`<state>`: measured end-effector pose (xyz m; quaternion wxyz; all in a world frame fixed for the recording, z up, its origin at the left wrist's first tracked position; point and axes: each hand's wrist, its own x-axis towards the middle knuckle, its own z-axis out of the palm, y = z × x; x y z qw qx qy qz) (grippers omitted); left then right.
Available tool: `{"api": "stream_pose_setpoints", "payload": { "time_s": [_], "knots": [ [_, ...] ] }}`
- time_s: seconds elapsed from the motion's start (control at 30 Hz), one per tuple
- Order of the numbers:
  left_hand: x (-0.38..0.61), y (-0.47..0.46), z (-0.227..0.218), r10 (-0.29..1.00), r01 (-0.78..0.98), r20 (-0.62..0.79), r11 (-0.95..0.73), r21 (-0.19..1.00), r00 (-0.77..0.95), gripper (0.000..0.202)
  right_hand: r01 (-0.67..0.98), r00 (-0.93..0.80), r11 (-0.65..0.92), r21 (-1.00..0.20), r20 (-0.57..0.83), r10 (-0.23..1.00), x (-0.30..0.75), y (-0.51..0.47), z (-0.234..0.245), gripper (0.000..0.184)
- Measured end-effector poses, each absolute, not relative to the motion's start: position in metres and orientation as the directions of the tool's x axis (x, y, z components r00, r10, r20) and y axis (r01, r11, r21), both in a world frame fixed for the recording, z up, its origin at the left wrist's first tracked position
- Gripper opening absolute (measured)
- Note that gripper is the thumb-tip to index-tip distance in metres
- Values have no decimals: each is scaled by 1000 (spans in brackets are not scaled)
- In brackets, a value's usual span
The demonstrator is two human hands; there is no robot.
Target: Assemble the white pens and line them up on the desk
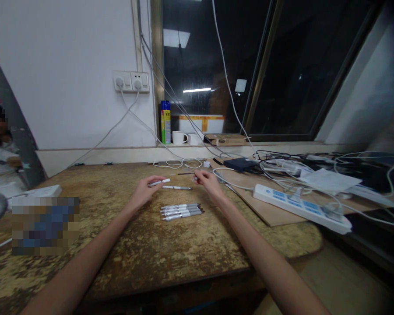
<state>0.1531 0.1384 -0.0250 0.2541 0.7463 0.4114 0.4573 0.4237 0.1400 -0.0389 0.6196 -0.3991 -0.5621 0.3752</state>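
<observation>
On the worn brown worktop [170, 245], four slim silver pens [181, 211] lie finished. At twelve o'clock, the left hand [146, 189] pinches a white pen barrel [160, 182]; the right hand's [207, 181] grip closes on a small part, one pen [176, 187] between them.

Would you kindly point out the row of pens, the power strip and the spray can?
row of pens [181, 211], head view, on the middle barrels.
power strip [298, 207], head view, on its white top face.
spray can [165, 122], head view, on its yellow-green label.

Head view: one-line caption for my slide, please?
Left hand holds a white pen, right hand pinches a small part, above a row of pens on a worn table.
</observation>
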Motion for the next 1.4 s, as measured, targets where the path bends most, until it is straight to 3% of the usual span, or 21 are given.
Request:
{"api": "stream_pose_setpoints", "payload": {
  "time_s": [0.4,1.4],
  "knots": [
    [152,139,-25,857,382,468,-516,767,216,41,50,74,452,-891,454,888,424,142,-41,47],
    [153,135,-21,840,380,486,-543,749,243,44,33,111,373,-927,374,921,426,137,-35,41]
  ]
}}
